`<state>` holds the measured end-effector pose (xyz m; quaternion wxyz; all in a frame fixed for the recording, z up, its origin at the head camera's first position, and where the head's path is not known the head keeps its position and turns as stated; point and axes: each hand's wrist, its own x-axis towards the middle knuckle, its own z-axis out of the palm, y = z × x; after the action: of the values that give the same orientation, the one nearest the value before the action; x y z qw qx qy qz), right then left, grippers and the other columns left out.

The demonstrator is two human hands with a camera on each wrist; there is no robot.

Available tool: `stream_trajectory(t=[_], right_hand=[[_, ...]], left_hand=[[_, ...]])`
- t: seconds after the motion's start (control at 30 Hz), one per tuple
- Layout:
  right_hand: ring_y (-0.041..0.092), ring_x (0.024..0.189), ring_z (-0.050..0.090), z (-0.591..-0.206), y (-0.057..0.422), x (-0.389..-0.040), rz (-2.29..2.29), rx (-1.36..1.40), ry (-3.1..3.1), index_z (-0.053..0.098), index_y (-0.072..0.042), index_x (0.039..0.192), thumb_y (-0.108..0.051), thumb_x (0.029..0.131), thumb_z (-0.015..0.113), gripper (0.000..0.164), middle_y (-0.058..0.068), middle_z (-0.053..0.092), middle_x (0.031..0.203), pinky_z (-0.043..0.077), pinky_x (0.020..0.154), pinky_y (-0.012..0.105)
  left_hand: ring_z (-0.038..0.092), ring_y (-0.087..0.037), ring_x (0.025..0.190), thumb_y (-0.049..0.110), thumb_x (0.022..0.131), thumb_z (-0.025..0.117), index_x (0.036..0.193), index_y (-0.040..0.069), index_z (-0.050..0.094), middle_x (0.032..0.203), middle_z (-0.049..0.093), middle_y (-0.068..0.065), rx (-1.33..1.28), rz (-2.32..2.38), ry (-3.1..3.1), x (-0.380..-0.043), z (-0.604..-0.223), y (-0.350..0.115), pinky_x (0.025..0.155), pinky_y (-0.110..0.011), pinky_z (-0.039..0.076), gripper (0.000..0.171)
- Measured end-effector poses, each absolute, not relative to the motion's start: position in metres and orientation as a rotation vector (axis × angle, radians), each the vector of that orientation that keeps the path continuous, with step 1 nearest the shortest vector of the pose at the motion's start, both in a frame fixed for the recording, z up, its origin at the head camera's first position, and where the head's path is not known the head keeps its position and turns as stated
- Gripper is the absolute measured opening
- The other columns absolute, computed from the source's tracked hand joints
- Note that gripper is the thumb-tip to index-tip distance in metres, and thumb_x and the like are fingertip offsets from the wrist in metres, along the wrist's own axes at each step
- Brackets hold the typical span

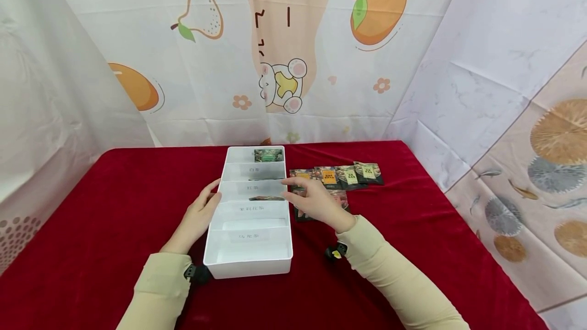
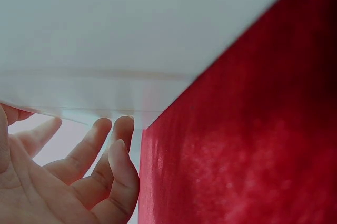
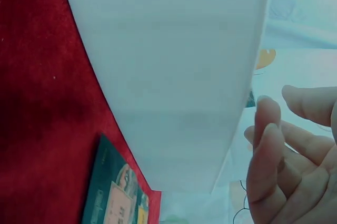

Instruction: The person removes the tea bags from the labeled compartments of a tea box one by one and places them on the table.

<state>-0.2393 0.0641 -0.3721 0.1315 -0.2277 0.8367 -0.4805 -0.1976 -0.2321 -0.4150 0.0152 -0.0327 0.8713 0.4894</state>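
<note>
A long white divided box (image 1: 247, 269) lies lengthwise on the table, with Chinese labels on its dividers. My left hand (image 1: 197, 218) rests on its left side, fingertips against the wall, as the left wrist view also shows. My right hand (image 1: 319, 202) hovers at the right rim, fingers loosely bent and holding nothing visible. A green tea sachet (image 1: 268, 156) lies in the farthest compartment. In the middle compartment the top edge of a brownish sachet (image 1: 267, 198) shows. A thin dark edge shows in the compartment behind that.
Right of the box, several dark sachets with orange and green labels (image 1: 328, 176) overlap in a row. Nearer sachets with reddish labels (image 1: 341, 197) are partly hidden by my right hand. A red cloth (image 1: 137, 192) covers the table; a printed curtain (image 1: 192, 85) hangs behind.
</note>
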Motion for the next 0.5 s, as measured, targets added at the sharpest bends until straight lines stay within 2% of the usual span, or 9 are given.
stream_trajectory(t=[0.13,0.33,0.4,0.5], right_hand=[[0.042,0.059,0.061,-0.3771,0.0603,-0.2406,-1.317,-0.687,2.475,0.058,-0.015,0.139,-0.03,0.098,0.063,0.044,0.022,0.06,0.059,0.041,0.046,0.028],[0.037,0.055,0.061,-0.3795,0.0562,-0.2425,-1.225,-0.728,2.537,0.06,-0.012,0.136,-0.028,0.098,0.063,0.042,0.019,0.058,0.059,0.045,0.046,0.029],[0.034,0.054,0.061,-0.3804,0.055,-0.2433,-1.198,-0.764,2.554,0.061,-0.01,0.135,-0.025,0.098,0.063,0.04,0.015,0.059,0.066,0.047,0.048,0.029],[0.031,0.053,0.062,-0.3821,0.0533,-0.2442,-1.16,-0.84,2.572,0.065,-0.006,0.129,-0.021,0.099,0.062,0.034,0.014,0.069,0.1,0.05,0.052,0.026]], left_hand=[[0.06,-0.035,0.115,0.041,0.107,0.034,0.158,0.021,0.024,0.138,0.05,-0.021,-0.103,1.523,2.704,-0.1969,-0.415,-0.2314,0.097,-0.05,0.049,0.056],[0.06,-0.035,0.115,0.041,0.107,0.035,0.158,0.02,0.024,0.138,0.05,-0.022,-0.1,1.523,2.711,-0.1973,-0.4149,-0.2314,0.096,-0.049,0.05,0.056],[0.061,-0.035,0.114,0.04,0.107,0.035,0.158,0.02,0.024,0.138,0.05,-0.022,-0.1,1.524,2.713,-0.1975,-0.4147,-0.2315,0.094,-0.048,0.052,0.056],[0.061,-0.035,0.113,0.039,0.107,0.035,0.158,0.019,0.024,0.138,0.05,-0.022,-0.102,1.525,2.715,-0.1975,-0.4143,-0.2313,0.092,-0.047,0.052,0.056]])
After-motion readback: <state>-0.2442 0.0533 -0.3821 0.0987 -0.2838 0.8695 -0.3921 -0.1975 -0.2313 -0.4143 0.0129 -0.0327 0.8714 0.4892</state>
